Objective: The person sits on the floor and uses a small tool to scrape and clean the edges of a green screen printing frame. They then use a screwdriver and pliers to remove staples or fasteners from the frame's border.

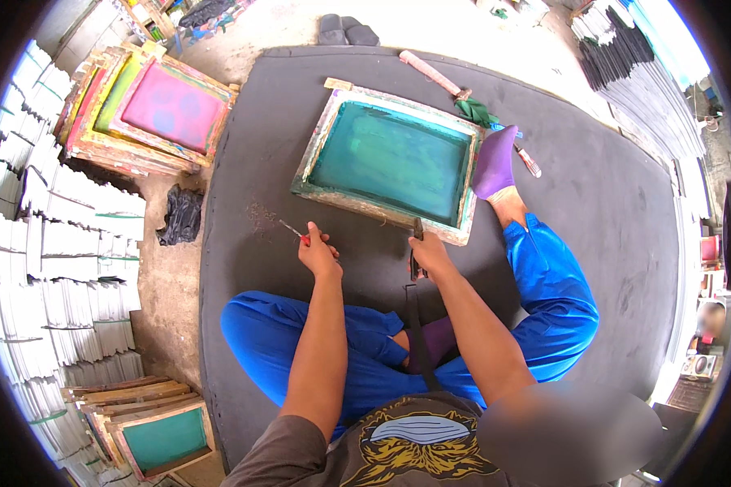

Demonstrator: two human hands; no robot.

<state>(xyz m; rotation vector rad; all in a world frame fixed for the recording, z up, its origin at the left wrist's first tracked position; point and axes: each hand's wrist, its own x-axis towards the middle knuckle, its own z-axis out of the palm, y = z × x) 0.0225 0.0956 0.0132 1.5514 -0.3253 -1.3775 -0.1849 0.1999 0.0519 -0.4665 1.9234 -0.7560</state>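
A wooden screen-printing frame (456,234) with teal mesh lies on the dark mat in front of me. To the left of its near edge, my left hand (321,253) is closed round a red-handled screwdriver (294,230), whose thin metal shaft points away to the left. My right hand (432,255) grips a dark, narrow tool (417,264) close to the frame's near edge; its exact kind is unclear. Small brown crumbs (261,219) are scattered beyond the screwdriver's tip. My purple-socked foot (495,165) rests against the frame's right side.
A rolled pink bundle (430,73) and a red-and-white handled tool (529,161) lie beyond the frame. More screens (175,105) are stacked at the left, near a black plastic bag (180,215). Stacks of white sheets (81,268) line the left side. Dark slippers (348,31) stand at the far edge.
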